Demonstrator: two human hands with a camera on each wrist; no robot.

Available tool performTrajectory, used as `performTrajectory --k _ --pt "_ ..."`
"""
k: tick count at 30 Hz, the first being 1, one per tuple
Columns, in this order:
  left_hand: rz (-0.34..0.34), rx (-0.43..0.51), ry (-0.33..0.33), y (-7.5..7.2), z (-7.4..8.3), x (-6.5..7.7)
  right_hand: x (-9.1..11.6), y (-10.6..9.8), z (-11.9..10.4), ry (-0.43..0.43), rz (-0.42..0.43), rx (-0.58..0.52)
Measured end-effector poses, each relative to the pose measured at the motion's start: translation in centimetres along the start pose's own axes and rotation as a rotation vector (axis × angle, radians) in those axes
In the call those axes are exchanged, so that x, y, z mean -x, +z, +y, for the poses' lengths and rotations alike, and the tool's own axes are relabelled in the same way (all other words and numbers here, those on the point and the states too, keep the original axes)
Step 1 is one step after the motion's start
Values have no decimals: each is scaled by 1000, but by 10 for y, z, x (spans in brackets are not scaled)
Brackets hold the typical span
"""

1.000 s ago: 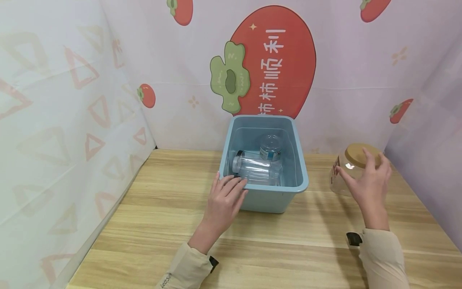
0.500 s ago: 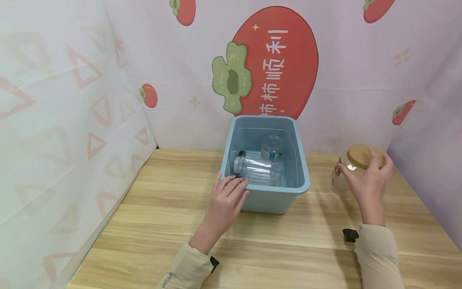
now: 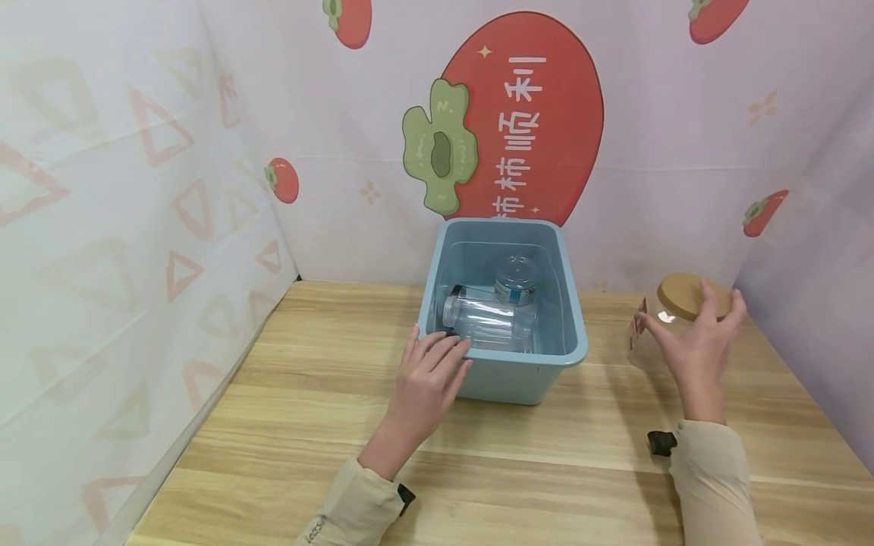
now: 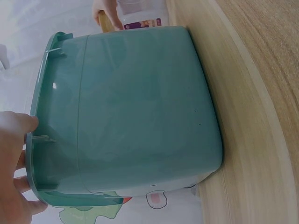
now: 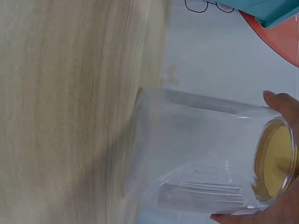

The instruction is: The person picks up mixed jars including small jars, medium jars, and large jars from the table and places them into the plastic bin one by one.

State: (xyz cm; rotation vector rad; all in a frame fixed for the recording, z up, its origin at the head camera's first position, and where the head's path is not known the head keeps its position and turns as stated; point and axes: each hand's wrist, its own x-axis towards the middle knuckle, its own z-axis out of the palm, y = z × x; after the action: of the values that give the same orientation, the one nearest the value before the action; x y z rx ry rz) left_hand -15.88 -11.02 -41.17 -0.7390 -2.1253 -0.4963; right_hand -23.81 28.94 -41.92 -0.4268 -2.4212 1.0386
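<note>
A clear jar with a tan lid stands upright on the right of the table. My right hand grips it around the upper part, thumb on one side and fingers on the other. The right wrist view shows the jar's see-through wall, its base right at the wood. My left hand holds the near left rim of a blue plastic bin, fingers over the edge and thumb outside. Inside the bin lie a clear bottle on its side and a labelled clear container.
The bin sits mid-table near the back curtain, which carries fruit prints. A patterned cloth hangs on the left, another on the right. The wooden table extends in front of and beside the bin.
My right hand has closed in on the jar, its thumb and fingers now settled around it just below the lid. The left hand keeps its place on the bin's rim.
</note>
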Motion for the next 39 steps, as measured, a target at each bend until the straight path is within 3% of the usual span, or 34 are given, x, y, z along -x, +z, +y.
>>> performTrajectory --k 11,24,32,39 --pt "-9 -8 -4 0 0 0 4 -4 4 -1 1 -47" --pt "2 -6 7 2 -1 1 5 -6 6 -79 59 -25" --pt "3 -11 3 2 -1 2 9 -7 2 -181 138 -48" --pt "0 -10 -3 2 -1 2 12 -9 -3 -208 147 -55"
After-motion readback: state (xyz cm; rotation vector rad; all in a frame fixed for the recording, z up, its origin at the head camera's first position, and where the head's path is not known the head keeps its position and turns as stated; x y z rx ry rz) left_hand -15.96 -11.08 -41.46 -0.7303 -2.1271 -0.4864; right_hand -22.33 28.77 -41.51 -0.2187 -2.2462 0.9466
